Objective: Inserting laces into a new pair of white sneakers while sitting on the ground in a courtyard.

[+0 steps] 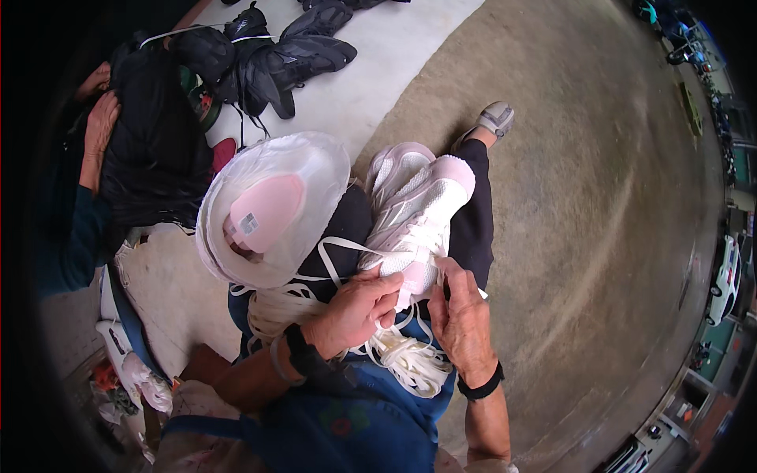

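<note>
A white and pale pink sneaker [418, 209] lies across my lap, its toe pointing away from me. My left hand [359, 309] is closed on the sneaker's pink tongue and collar edge, thumb on top. Beside the opening, my right hand [464, 322] has its fingers bent at the lace holes; what they pinch is hidden, and a small white tip sticks out by the knuckles. A loose white shoelace [339, 244] loops out to the left. Behind this sneaker sits its matching sneaker [397, 162]. Bundles of white shoelaces [410, 363] rest on my blue apron [355, 426].
At my left stands a white-lined round container [213, 225] with pink insole-shaped pieces [268, 205]. Black shoes [276, 63] pile on a pale surface [394, 55] at the far left. Another person's hands [101, 118] hold black material there. Concrete floor [591, 236] extends right.
</note>
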The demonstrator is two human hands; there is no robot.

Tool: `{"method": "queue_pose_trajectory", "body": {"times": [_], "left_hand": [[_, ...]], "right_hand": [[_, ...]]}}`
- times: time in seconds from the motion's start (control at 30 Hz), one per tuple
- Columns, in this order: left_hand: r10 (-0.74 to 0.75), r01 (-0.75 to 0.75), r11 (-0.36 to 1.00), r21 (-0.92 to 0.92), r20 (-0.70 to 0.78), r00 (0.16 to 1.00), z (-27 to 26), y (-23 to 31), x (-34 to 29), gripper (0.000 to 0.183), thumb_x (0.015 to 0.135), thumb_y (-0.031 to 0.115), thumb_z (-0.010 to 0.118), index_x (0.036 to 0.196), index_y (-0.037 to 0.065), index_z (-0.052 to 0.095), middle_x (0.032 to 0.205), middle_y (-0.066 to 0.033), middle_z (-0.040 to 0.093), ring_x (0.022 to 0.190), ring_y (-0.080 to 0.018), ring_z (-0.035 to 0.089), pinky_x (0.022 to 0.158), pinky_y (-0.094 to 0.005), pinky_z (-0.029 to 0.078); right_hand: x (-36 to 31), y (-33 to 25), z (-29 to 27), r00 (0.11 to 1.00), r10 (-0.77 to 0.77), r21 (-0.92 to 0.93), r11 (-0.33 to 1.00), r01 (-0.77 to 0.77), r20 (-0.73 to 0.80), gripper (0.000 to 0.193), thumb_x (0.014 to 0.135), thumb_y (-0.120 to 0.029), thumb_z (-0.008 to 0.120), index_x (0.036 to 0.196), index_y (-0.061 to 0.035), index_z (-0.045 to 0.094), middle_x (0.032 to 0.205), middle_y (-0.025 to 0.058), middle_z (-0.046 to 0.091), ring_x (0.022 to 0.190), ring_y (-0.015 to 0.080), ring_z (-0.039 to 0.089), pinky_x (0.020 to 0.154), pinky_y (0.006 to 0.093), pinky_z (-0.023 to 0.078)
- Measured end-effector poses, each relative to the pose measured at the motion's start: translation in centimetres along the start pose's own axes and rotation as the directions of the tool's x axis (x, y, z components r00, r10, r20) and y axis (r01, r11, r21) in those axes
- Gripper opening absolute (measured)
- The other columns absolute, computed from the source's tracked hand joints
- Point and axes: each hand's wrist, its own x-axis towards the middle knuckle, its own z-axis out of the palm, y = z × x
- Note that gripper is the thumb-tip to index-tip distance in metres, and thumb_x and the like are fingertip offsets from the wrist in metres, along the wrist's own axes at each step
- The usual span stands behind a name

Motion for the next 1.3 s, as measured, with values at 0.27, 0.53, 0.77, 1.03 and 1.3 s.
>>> {"method": "queue_pose_trajectory", "body": {"times": [0.27,0.53,0.77,1.03,1.3], "left_hand": [[-0.03,0.031,0.999,-0.023,0.023,0.999,-0.8,0.2,0.7,0.009,0.098,0.015,0.053,0.1,0.009,0.059,0.056,0.0067,0.036,0.046,-0.0046,0.033,0.052,-0.0257,0.038],[-0.062,0.063,0.996,-0.059,0.016,0.998,-1.0,0.2,1.0,0.01,0.097,0.015,0.054,0.092,0.009,0.06,0.053,0.0066,0.037,0.043,-0.0049,0.034,0.054,-0.0257,0.041],[-0.012,0.02,0.995,-0.093,0.084,0.996,-0.9,-0.2,0.7,0.013,0.096,0.021,0.054,0.093,0.01,0.061,0.055,0.0069,0.042,0.042,-0.005,0.033,0.054,-0.0258,0.041],[-0.025,0.025,0.996,-0.084,-0.003,1.0,0.8,0.1,0.4,0.021,0.097,0.034,0.056,0.1,0.014,0.061,0.066,0.008,0.053,0.043,-0.0033,0.033,0.052,-0.0234,0.037],[-0.036,0.035,0.992,-0.118,-0.007,0.999,0.5,-0.2,0.6,0.016,0.097,0.029,0.057,0.099,0.014,0.061,0.066,0.0076,0.054,0.043,-0.0033,0.035,0.051,-0.0241,0.037]], "right_hand": [[-0.2,1.6,0.4,0.99,0.142,0.306,0.941,-0.143,0.026,0.026,0.088,-0.001,0.059,0.113,-0.0029,0.053,0.088,0.0077,0.061,0.059,0.0084,0.05,0.053,0.0245,0.047],[-0.3,0.3,-0.7,0.985,0.164,0.291,0.941,-0.17,0.046,0.033,0.086,-0.004,0.066,0.116,-0.0028,0.054,0.096,0.0172,0.06,0.074,0.0265,0.064,0.06,0.0333,0.054],[-0.1,0.2,-0.2,0.984,0.153,0.199,0.971,-0.132,-0.094,0.029,0.084,-0.01,0.069,0.111,-0.0034,0.059,0.095,0.0161,0.06,0.07,0.0266,0.063,0.059,0.034,0.052],[1.3,-0.7,0.7,0.975,0.191,0.191,0.967,-0.166,-0.117,0.021,0.086,-0.008,0.067,0.103,0.0006,0.061,0.098,0.0149,0.059,0.083,0.023,0.065,0.056,0.0288,0.056],[1.3,-0.5,0.8,0.987,0.031,0.067,0.998,-0.021,-0.16,0.015,0.085,-0.001,0.062,0.097,-0.0016,0.052,0.089,0.0166,0.056,0.068,0.0356,0.062,0.057,0.0409,0.051]]}}
